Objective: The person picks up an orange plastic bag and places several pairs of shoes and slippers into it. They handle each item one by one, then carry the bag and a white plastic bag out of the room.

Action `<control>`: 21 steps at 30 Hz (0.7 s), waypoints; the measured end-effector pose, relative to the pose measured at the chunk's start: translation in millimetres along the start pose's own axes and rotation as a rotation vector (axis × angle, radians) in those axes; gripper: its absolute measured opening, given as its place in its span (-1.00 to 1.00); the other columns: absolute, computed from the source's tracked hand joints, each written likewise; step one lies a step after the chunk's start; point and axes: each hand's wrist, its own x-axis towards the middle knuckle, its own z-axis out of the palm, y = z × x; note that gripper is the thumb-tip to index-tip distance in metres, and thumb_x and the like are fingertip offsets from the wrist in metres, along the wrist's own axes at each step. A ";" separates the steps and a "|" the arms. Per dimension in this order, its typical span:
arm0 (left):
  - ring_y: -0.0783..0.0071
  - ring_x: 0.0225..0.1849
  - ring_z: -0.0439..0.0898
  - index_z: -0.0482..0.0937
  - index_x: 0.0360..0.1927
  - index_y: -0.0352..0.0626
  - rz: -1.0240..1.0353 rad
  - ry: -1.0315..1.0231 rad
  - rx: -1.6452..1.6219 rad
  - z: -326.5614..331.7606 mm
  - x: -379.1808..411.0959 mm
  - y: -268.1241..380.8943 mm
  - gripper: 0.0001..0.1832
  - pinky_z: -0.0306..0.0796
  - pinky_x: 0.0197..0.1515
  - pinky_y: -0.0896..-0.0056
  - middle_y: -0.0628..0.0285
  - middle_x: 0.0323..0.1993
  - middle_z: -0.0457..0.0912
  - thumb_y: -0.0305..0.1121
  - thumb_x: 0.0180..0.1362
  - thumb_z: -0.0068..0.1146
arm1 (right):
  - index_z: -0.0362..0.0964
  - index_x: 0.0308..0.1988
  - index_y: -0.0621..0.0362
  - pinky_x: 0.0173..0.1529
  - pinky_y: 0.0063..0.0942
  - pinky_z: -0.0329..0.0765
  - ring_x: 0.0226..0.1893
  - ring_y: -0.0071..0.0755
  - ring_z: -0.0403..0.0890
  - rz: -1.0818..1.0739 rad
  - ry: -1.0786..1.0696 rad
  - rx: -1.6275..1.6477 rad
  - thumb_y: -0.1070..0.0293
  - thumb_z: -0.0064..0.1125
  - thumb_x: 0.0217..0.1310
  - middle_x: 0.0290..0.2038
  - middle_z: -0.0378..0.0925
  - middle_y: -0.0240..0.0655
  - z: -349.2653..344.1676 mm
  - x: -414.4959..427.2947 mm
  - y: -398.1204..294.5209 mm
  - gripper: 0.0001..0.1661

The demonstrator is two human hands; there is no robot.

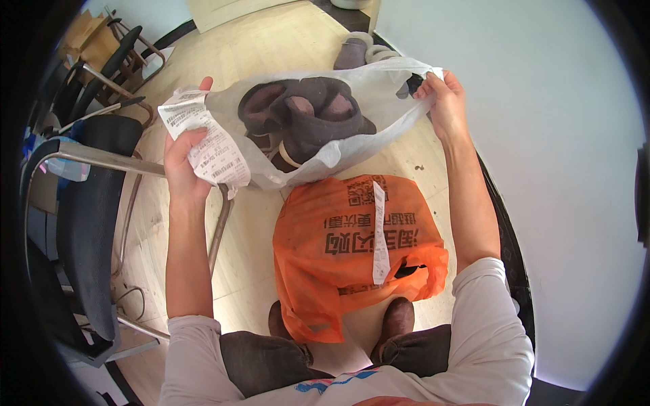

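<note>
Between my raised hands a translucent white plastic bag (pixel 335 152) is stretched wide. My left hand (pixel 188 157) grips its left end together with a crumpled printed paper slip (pixel 218 152). The bag's right end is pinched in my right hand (pixel 442 104). Dark shoes or slippers (pixel 320 109) show through or beyond the bag; which of the two I cannot tell. Nearer to me, an orange plastic bag (pixel 304 218) bearing dark print lies on the floor by my feet, its contents hidden. A narrow paper strip (pixel 380 233) rests on top of it.
Chairs with metal frames and a dark backrest (pixel 96 223) stand at the left. Farther back are a cardboard box (pixel 91 38) and more footwear (pixel 353 51) on the pale floor (pixel 244 56). A white wall (pixel 548 177) runs along the right.
</note>
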 end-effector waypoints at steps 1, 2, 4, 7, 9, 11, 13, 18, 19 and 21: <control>0.39 0.05 0.38 0.11 0.18 -0.27 -0.017 -0.009 0.002 1.6 -1.1 -2.9 -0.29 0.28 0.06 0.52 0.04 0.25 0.17 -0.55 -0.19 -0.08 | 0.29 -0.38 0.21 -0.38 -0.52 0.37 -0.58 -0.51 0.40 -0.005 0.004 -0.025 0.48 -0.02 0.10 -0.55 0.40 -0.38 -9.6 -2.8 -1.0 -0.95; 0.43 -0.04 0.41 0.16 0.15 -0.28 -0.036 0.000 -0.008 2.7 -0.7 -5.2 -0.34 0.31 -0.02 0.53 0.06 0.18 0.25 -0.54 -0.16 -0.08 | 0.30 -0.37 0.21 -0.38 -0.52 0.37 -0.57 -0.51 0.41 -0.012 0.014 -0.052 0.48 0.00 0.08 -0.54 0.42 -0.37 -20.4 -5.3 -4.2 -0.93; 0.49 -0.21 0.47 0.27 0.07 -0.28 -0.093 -0.004 -0.039 4.0 2.0 -14.6 -0.45 0.37 -0.18 0.56 0.10 0.04 0.40 -0.54 -0.12 -0.06 | 0.31 -0.29 0.20 -0.31 -0.50 0.38 -0.49 -0.50 0.46 0.047 0.072 -0.190 0.49 0.04 0.02 -0.49 0.45 -0.34 -38.9 -22.3 -11.6 -0.83; 0.51 -0.50 0.45 0.44 -0.19 -0.23 -0.297 -0.120 -0.145 -51.5 11.6 -26.2 -0.76 0.36 -0.43 0.56 0.27 -0.43 0.47 -0.45 0.03 -0.04 | 0.22 0.02 0.23 -0.01 -0.39 0.39 -0.19 -0.33 0.50 0.023 -0.028 -0.413 0.43 0.08 0.00 -0.24 0.48 -0.25 -68.0 -50.2 -15.7 -0.48; 0.33 -0.19 0.40 0.39 -0.06 -0.28 -0.378 0.018 -0.158 -91.3 15.1 -13.8 -0.65 0.30 -0.14 0.35 0.12 -0.18 0.42 -0.39 0.06 -0.06 | 0.20 0.04 0.21 -0.08 -0.33 0.46 -0.15 -0.33 0.50 -0.076 -0.037 -0.573 0.32 0.12 0.03 -0.18 0.48 -0.18 -69.8 -70.2 -1.9 -0.45; 0.15 0.11 0.35 0.34 0.07 -0.33 -0.392 0.131 -0.109 -112.0 21.0 -21.7 -0.54 0.23 0.14 0.15 -0.03 0.07 0.37 -0.34 0.08 -0.07 | 0.21 0.05 0.19 -0.09 -0.39 0.45 -0.17 -0.33 0.49 -0.121 0.047 -0.803 0.34 0.11 0.05 -0.14 0.44 -0.21 -81.5 -113.6 -3.4 -0.47; 0.12 0.09 0.35 0.35 0.05 -0.37 -0.186 0.020 0.172 -147.7 28.7 -38.0 -0.56 0.21 0.15 0.16 -0.05 0.06 0.37 -0.37 0.09 -0.05 | 0.25 0.01 0.20 -0.11 -0.37 0.46 -0.19 -0.25 0.51 -0.192 0.096 -0.944 0.36 0.11 0.05 -0.17 0.45 -0.17 -112.0 -159.8 -4.3 -0.51; 0.17 0.01 0.41 0.32 0.05 -0.47 0.426 -0.213 1.040 -100.0 13.8 -33.2 -0.49 0.31 0.04 0.31 -0.11 0.00 0.41 -0.34 0.07 0.09 | 0.30 -0.08 0.20 -0.13 -0.31 0.44 -0.21 -0.12 0.49 -0.114 0.442 -1.231 0.47 0.10 0.00 -0.23 0.44 -0.13 -192.1 -298.6 13.1 -0.60; 0.17 0.00 0.42 0.33 0.05 -0.47 0.439 -0.235 1.059 -96.8 13.8 -31.9 -0.48 0.31 0.04 0.31 -0.11 0.00 0.41 -0.35 0.05 0.10 | 0.30 -0.10 0.21 -0.14 -0.27 0.42 -0.22 -0.09 0.47 -0.082 0.536 -1.289 0.50 0.10 -0.04 -0.26 0.44 -0.13 -210.8 -328.1 16.8 -0.60; 0.16 0.01 0.42 0.32 0.05 -0.47 0.442 -0.277 1.085 -95.9 17.7 -26.9 -0.49 0.31 0.05 0.31 -0.11 0.01 0.41 -0.40 0.03 0.07 | 0.32 -0.15 0.19 -0.15 -0.27 0.41 -0.23 -0.09 0.46 0.071 0.735 -1.340 0.50 0.09 -0.04 -0.28 0.42 -0.13 -244.0 -378.8 15.2 -0.66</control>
